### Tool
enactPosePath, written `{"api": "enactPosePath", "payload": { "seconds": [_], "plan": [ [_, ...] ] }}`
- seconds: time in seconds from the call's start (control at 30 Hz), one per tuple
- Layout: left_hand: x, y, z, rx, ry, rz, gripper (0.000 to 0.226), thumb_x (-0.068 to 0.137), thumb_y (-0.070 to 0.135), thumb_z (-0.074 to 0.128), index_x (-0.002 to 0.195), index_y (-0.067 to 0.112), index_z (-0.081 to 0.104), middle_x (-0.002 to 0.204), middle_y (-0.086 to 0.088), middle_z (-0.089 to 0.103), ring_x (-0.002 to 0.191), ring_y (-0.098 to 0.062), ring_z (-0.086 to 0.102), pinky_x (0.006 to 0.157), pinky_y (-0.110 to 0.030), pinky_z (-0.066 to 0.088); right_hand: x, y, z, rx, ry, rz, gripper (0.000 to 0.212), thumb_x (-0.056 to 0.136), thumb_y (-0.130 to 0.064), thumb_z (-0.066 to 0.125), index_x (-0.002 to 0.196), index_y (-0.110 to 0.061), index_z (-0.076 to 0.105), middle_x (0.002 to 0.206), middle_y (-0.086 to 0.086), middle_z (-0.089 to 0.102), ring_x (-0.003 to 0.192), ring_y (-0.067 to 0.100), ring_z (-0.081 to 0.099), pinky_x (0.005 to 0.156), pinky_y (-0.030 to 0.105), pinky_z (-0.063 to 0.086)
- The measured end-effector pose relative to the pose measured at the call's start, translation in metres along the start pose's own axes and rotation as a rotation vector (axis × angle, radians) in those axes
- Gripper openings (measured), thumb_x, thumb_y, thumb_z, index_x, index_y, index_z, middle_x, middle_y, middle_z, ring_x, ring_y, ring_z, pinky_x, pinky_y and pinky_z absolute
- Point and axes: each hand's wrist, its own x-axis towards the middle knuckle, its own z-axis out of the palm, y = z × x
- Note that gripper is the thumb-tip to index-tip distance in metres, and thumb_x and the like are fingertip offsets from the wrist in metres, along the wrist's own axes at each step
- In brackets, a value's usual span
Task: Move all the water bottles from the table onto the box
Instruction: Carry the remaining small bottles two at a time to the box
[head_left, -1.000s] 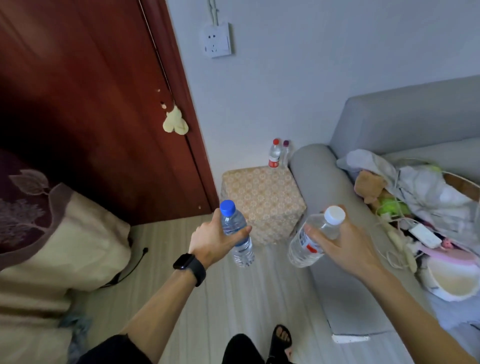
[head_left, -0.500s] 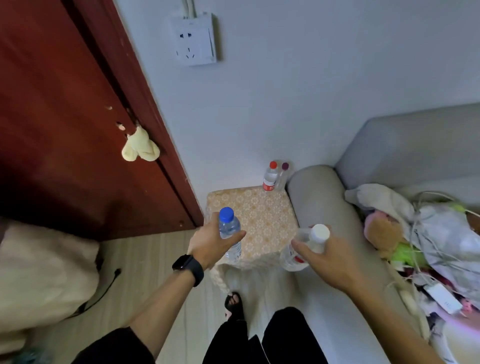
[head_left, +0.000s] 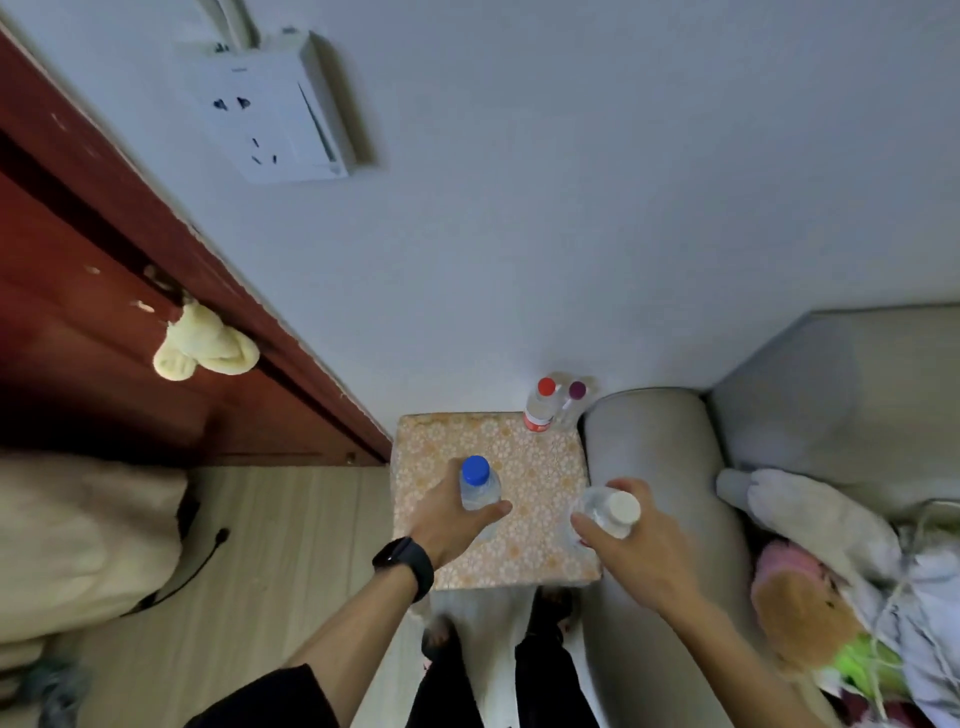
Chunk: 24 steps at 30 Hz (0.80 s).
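Observation:
A box (head_left: 524, 467) covered in orange floral fabric stands against the wall, right below me. My left hand (head_left: 447, 519) grips a clear water bottle with a blue cap (head_left: 477, 480) upright over the box's left half. My right hand (head_left: 631, 545) holds a clear bottle with a white cap (head_left: 610, 512) above the box's right edge. Two more bottles stand at the box's far right corner by the wall: one with a red cap (head_left: 540, 408) and one with a purple cap (head_left: 573, 400).
A grey sofa arm (head_left: 660, 467) sits right of the box, with plush toys and cloth (head_left: 810, 571) piled on the seat. A dark red door (head_left: 104, 312) with a pale sock on its handle is at left. A cushion (head_left: 78, 545) and cable lie on the wooden floor.
I have stepped up to the box and now look straight down on it. Both hands carried their bottles forward from in front of the box to over its top.

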Motion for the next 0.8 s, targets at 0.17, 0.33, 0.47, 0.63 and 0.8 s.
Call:
{"api": "enactPosePath", "payload": {
  "seconds": [0.17, 0.33, 0.47, 0.63, 0.8],
  "plan": [
    [0.043, -0.017, 0.048, 0.004, -0.02, -0.116, 0.079, 0.075, 0.059, 0.079, 0.138, 0.036, 0.037, 0.119, 0.008, 0.065, 0.093, -0.018, 0.063, 0.074, -0.031, 0.051, 0.065, 0.038, 0.023, 0.031, -0.119, 0.092, 0.057, 0.075, -0.05, 0.076, 0.121, -0.034, 0.047, 0.099, -0.009, 0.066, 0.081, 0.009, 0.063, 0.068, 0.029, 0.051],
    [0.085, -0.036, 0.093, -0.01, -0.044, -0.175, 0.072, 0.076, 0.053, 0.081, 0.135, 0.034, 0.044, 0.112, 0.016, 0.062, 0.094, -0.012, 0.06, 0.074, -0.024, 0.047, 0.114, 0.074, 0.056, 0.061, -0.182, 0.135, 0.057, 0.079, -0.047, 0.078, 0.124, -0.032, 0.047, 0.103, -0.009, 0.064, 0.083, 0.01, 0.065, 0.067, 0.028, 0.054],
    [0.108, -0.064, 0.122, -0.047, -0.023, -0.194, 0.071, 0.071, 0.046, 0.087, 0.132, 0.037, 0.051, 0.119, 0.017, 0.06, 0.103, -0.013, 0.062, 0.079, -0.022, 0.046, 0.137, 0.103, 0.085, 0.068, -0.2, 0.123, 0.06, 0.079, -0.044, 0.08, 0.128, -0.032, 0.047, 0.112, -0.008, 0.063, 0.097, 0.015, 0.063, 0.082, 0.034, 0.055],
    [0.111, -0.079, 0.141, -0.086, 0.023, -0.19, 0.079, 0.068, 0.057, 0.083, 0.135, 0.054, 0.042, 0.122, 0.024, 0.063, 0.104, -0.007, 0.064, 0.087, -0.032, 0.055, 0.152, 0.118, 0.108, 0.121, -0.201, 0.162, 0.06, 0.08, -0.042, 0.08, 0.128, -0.036, 0.046, 0.115, -0.012, 0.061, 0.102, 0.014, 0.063, 0.085, 0.033, 0.054],
    [0.105, -0.078, 0.137, -0.084, -0.004, -0.182, 0.098, 0.069, 0.053, 0.082, 0.144, 0.063, 0.019, 0.14, 0.017, 0.051, 0.114, -0.014, 0.06, 0.091, -0.043, 0.056, 0.157, 0.121, 0.108, 0.109, -0.278, 0.186, 0.098, 0.073, -0.056, 0.082, 0.152, -0.03, 0.029, 0.145, -0.006, 0.05, 0.131, 0.02, 0.05, 0.106, 0.039, 0.043]
  ]
}}
